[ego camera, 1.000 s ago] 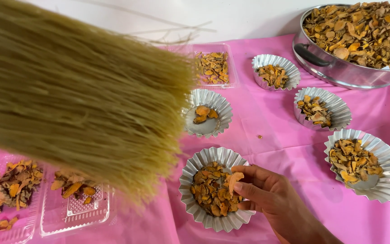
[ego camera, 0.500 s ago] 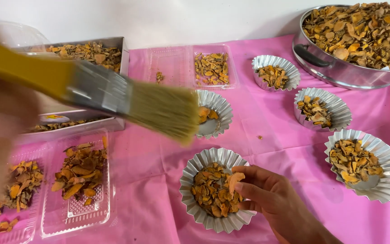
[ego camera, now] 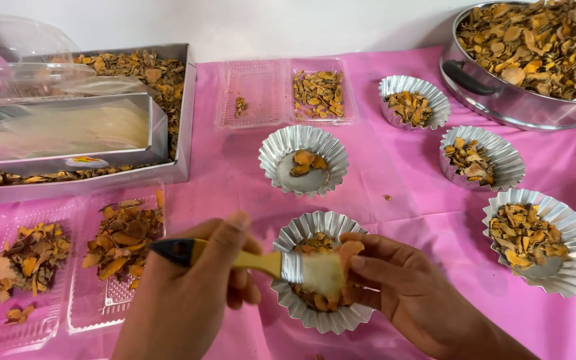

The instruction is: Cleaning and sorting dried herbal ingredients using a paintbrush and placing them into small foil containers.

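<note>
**Brush applied to a dried slice over a fluted foil cup**

The left hand (ego camera: 181, 300) is closed around the yellow handle of a flat paint-style brush (ego camera: 261, 261) with a black handle end, a bright metal ferrule and pale, soft bristles. The bristles lie against a dried orange slice (ego camera: 349, 253) — thin, curled, matt in surface. The right hand (ego camera: 408, 287) pinches that slice between thumb and fingertips; the remaining fingers are loosely curled.

Both hands work directly above a fluted foil cup (ego camera: 321, 319), round, with a crimped, shiny rim, at the near centre of the table. It contains more of the same brittle orange-brown slices.

Surroundings:
- A pink tablecloth (ego camera: 408, 173), smooth and slightly creased.
- Four further foil cups (ego camera: 303, 160) beyond and to the right, each partly filled.
- A large steel pan (ego camera: 501, 100) at the far right, heaped with slices.
- Clear plastic trays (ego camera: 41, 293), ribbed and flexible, at the near left and far centre.
- A rectangular metal tray (ego camera: 185, 120) at the far left — it holds slices and a smaller metal box.
</note>
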